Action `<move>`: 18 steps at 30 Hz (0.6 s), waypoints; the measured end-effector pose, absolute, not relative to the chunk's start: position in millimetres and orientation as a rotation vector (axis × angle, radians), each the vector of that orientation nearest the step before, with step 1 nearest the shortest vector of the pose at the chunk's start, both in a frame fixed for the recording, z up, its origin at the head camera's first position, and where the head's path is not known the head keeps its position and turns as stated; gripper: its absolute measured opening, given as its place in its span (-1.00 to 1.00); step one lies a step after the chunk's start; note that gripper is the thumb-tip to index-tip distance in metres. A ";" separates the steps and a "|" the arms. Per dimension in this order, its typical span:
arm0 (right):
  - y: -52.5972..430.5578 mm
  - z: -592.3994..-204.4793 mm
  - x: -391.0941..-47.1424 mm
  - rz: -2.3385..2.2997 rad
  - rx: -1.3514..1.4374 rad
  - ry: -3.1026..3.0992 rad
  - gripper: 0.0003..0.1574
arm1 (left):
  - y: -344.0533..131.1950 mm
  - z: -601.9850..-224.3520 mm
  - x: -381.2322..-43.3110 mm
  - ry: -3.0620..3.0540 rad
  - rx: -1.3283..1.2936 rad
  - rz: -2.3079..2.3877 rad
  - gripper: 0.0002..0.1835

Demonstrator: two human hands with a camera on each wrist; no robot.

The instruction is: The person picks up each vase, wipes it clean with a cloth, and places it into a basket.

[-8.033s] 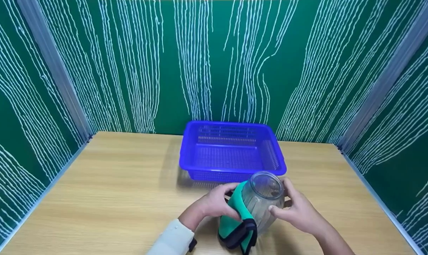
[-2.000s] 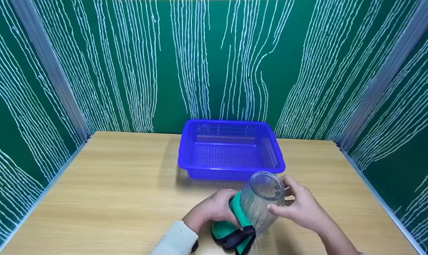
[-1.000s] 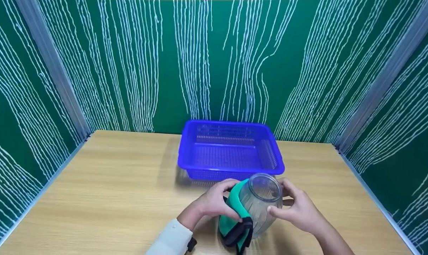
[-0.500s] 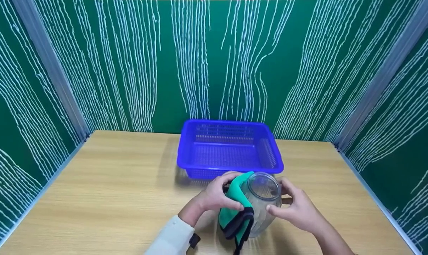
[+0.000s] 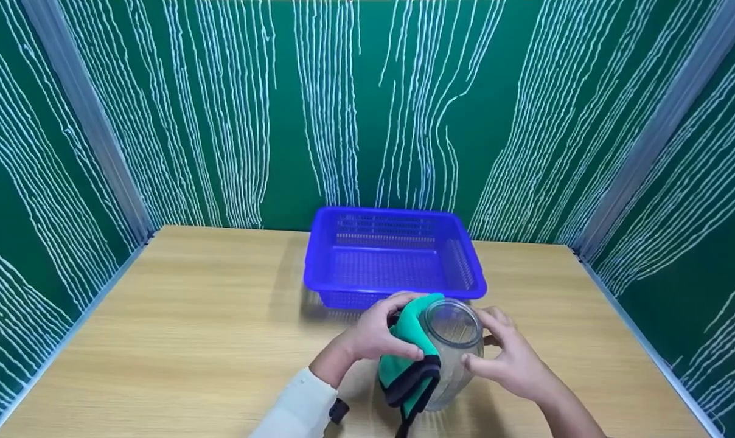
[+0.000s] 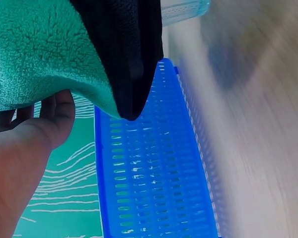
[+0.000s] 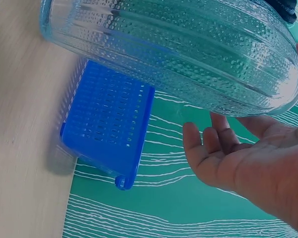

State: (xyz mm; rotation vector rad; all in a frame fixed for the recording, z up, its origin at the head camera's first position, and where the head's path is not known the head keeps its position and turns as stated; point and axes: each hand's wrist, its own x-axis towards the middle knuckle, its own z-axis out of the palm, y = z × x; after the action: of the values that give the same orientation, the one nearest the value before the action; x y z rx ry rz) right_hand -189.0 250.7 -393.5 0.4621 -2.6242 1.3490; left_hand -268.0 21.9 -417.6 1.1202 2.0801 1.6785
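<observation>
- Glass jar [image 5: 451, 374]: transparent, ribbed, mouth upward, between both hands; a green cloth [image 5: 413, 334] with black edging overlaps its left side.
- Right hand [image 5: 508, 360]: fingers grasping the jar. Left hand [image 5: 376, 333]: fingers grasping the cloth.
- Blue basket [image 5: 392, 289]: on the tabletop [image 5: 191, 334] beyond the jar, perforated.
- Wrist views only: the jar's dotted texture (right), the cloth's fleecy pile (left).

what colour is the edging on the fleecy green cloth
Black edging on the fleecy green cloth, clearest in the left wrist view.
</observation>
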 end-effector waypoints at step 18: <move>249.0 -391.1 -186.4 1.483 0.487 -2.574 -0.38 | 25.8 -415.5 -264.0 2.155 0.987 1.627 -0.18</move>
State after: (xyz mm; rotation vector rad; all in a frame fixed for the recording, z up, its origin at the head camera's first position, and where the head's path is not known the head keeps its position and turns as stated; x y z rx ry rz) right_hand -186.4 249.0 -391.1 0.4868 -2.5737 1.4829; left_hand -264.0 25.8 -415.5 0.9868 2.1550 1.6275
